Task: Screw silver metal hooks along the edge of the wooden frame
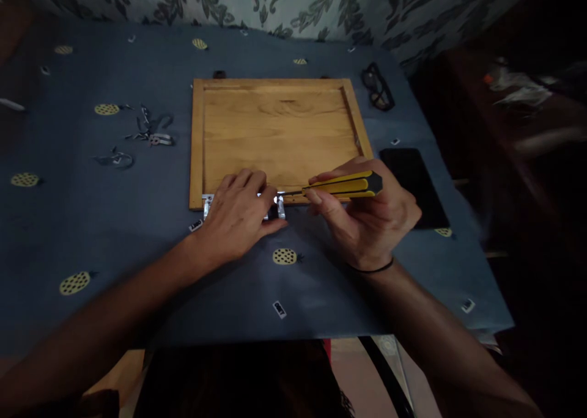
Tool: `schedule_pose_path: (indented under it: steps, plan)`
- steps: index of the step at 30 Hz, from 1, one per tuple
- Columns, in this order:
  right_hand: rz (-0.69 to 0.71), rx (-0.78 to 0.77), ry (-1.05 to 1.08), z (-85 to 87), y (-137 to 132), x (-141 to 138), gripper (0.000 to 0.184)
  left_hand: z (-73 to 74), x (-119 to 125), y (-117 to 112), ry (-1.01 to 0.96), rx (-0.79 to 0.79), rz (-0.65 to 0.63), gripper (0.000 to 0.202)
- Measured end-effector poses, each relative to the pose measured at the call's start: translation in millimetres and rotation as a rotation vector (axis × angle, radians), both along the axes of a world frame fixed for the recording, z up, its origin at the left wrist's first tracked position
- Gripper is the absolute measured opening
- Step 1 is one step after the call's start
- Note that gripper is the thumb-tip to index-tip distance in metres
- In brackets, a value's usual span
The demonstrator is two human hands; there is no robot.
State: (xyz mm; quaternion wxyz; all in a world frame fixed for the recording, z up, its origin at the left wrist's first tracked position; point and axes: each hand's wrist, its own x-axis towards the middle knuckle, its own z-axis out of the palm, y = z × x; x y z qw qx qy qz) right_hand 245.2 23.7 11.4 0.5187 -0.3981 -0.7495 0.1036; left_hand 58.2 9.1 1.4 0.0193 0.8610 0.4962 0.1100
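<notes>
A framed wooden panel [275, 131] lies flat on a table covered with a blue cloth [137, 234]. At the panel's near edge sits a metal hinge [279, 207]. My left hand [238, 213] lies over the hinge with its fingers curled, pressing it down against the wood. My right hand [367, 213] grips a screwdriver with a yellow and black handle [343, 186]. The screwdriver lies nearly level, and its tip points left at the hinge beside my left fingers.
A dark phone [413, 186] lies right of the panel, and a pair of black glasses [378, 88] sits at the far right. Small metal parts and scraps [151, 131] are scattered on the cloth to the left. A patterned wall stands behind.
</notes>
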Motion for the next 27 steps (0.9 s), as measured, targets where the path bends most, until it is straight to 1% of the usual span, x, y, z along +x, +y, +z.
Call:
schedule_pose_path:
  steps: [3, 6, 8, 11, 14, 20, 23, 27]
  plan:
    - [-0.036, 0.006, 0.008, -3.1, -0.3, -1.9, 0.019, -0.1, -0.3, 0.4, -0.006, -0.006, 0.001, 0.036]
    - [-0.023, 0.006, 0.010, -5.1, -0.8, 0.3, 0.014, 0.4, -0.5, 0.2, -0.006, -0.014, 0.005, 0.037]
    - [-0.021, 0.012, 0.050, -5.6, -1.3, 3.2, 0.011, 1.0, -0.7, -0.2, -0.004, -0.015, 0.007, 0.037]
    - [-0.041, 0.059, 0.119, -4.1, -1.4, 6.6, 0.011, 1.5, -0.6, -0.6, 0.000, -0.025, -0.003, 0.038]
    - [-0.057, 0.083, 0.118, -1.3, -0.2, 7.2, 0.012, 1.6, -0.5, -0.7, 0.004, -0.027, 0.000, 0.038]
    - [-0.028, 0.013, 0.081, -4.2, 1.9, 6.2, 0.007, 1.9, -1.0, -0.9, 0.000, -0.020, 0.001, 0.038]
    - [-0.024, -0.021, 0.075, -7.2, 2.0, 6.5, 0.007, 2.1, -0.7, -0.7, 0.004, -0.019, 0.001, 0.038]
    - [-0.011, -0.029, 0.084, -8.2, 2.2, 6.6, 0.008, 2.0, 0.0, -0.8, 0.002, -0.016, 0.001, 0.038]
